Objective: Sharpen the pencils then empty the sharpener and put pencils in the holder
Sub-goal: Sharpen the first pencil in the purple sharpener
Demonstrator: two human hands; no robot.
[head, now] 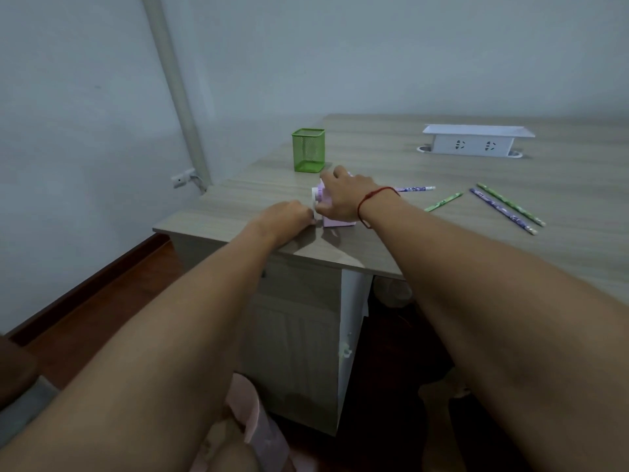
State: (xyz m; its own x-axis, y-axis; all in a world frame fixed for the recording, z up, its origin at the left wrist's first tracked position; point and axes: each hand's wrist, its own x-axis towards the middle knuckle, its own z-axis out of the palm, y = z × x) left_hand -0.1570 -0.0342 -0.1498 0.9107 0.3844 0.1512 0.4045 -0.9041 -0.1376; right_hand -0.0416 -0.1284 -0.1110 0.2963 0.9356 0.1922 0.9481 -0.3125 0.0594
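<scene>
A single wide-angle camera is sitting on my head, looking forward and down. My bare forearms are reaching in from the bottom corners, and my left hand (286, 216) and right hand (343, 199) are meeting mid-frame at the small pink plastic sharpener (335, 221). The grey wood-grain desk (442, 172) is stretching away to the right. The pale grey wall (374, 46) is filling the upper half.
</scene>
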